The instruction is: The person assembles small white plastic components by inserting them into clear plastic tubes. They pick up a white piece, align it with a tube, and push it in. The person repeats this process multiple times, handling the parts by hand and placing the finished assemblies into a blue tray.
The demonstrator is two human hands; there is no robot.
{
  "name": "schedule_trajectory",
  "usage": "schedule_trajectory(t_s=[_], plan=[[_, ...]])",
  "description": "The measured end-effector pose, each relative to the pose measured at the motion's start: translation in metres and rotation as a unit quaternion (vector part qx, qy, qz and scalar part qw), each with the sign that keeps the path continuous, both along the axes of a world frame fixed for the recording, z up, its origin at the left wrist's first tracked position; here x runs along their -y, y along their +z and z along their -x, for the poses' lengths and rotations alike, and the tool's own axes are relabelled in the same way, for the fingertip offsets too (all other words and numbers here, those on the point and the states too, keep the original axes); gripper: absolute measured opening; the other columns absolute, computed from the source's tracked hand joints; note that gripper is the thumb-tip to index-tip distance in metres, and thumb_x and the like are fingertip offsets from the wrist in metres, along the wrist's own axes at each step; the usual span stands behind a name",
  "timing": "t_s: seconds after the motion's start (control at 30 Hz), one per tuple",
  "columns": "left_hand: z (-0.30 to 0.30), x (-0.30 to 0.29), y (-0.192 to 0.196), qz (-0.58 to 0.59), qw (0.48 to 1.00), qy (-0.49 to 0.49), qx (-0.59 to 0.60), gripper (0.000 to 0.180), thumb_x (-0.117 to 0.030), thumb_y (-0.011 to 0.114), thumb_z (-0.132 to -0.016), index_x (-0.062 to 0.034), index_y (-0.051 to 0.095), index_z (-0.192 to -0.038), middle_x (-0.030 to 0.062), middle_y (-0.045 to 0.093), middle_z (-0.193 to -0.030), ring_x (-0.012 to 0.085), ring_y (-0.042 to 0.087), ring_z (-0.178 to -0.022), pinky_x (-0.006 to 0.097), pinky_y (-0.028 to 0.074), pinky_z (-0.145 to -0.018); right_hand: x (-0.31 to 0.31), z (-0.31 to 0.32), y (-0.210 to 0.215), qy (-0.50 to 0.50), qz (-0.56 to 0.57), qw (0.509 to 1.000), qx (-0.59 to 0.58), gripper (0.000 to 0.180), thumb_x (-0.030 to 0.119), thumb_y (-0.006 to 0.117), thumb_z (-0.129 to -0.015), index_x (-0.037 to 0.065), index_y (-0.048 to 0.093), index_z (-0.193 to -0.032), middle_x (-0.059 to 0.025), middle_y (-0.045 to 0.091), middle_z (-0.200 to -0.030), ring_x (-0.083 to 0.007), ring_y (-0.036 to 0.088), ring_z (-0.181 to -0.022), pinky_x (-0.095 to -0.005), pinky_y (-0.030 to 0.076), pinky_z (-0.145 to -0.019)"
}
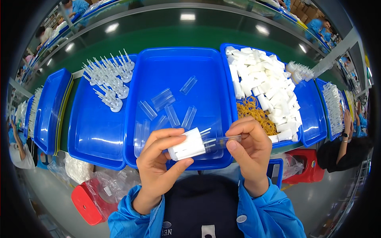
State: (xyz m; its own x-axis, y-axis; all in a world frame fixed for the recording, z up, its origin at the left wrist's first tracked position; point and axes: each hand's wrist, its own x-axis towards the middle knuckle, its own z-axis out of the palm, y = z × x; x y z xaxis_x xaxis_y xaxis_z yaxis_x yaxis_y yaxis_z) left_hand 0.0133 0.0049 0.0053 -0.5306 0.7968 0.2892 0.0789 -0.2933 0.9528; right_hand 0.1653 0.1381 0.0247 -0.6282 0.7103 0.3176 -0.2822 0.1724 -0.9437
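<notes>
Over the near part of the middle tray (178, 65), the person's left hand (158, 163) is clamped around a white bundle (188, 145); the right hand (254, 154) pinches a clear tube (223, 142) near the bundle's prongs (206, 132). Beyond: loose tubes (172, 116). Right: rubber bands (256, 113), then white blocks (272, 81). Left: spiky parts (113, 87). Farthest: a green surface (178, 33).

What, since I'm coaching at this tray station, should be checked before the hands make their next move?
1. White piece gripped in the left hand: ok.
2. Clear tube pinched by the right hand: ok.
3. A thin white prong inside that tube: cannot tell; they overlap here.
4. Spare clear tubes in the middle blue tray: ok.
5. Those spares neatly aligned: not ok; they lie at different angles.
6. Rubber bands separated from the loose white pieces: not ok; same tray.
</notes>
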Motion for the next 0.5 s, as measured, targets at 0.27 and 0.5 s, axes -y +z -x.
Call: schedule_trajectory(t_s=[0.27,0.5], plan=[[0.000,-0.002,-0.001,-0.019,0.999,0.008,-0.038,0.040,0.010,0.074,-0.073,0.0040,0.064,-0.111,0.0175,0.053,-0.123,0.0244,0.062,-0.107,0.030,0.059,-0.083,0.005,0.001,-0.003,-0.014,-0.015,1.000,0.016,0.017,-0.003,0.065,-0.084,-0.004,0.059,-0.100,-0.0090,0.053,-0.098,-0.0090,0.053,-0.079,-0.0216,0.044,-0.070],[0.005,-0.001,-0.003,-0.026,0.995,0.006,-0.101,0.037,0.007,0.076,-0.070,0.0020,0.069,-0.106,0.0214,0.060,-0.120,0.0268,0.064,-0.105,0.031,0.057,-0.081,0.009,0.004,-0.012,-0.037,-0.005,0.999,-0.010,0.017,-0.004,0.066,-0.084,-0.003,0.059,-0.099,-0.0102,0.055,-0.098,-0.0105,0.054,-0.079,-0.0219,0.044,-0.069]])
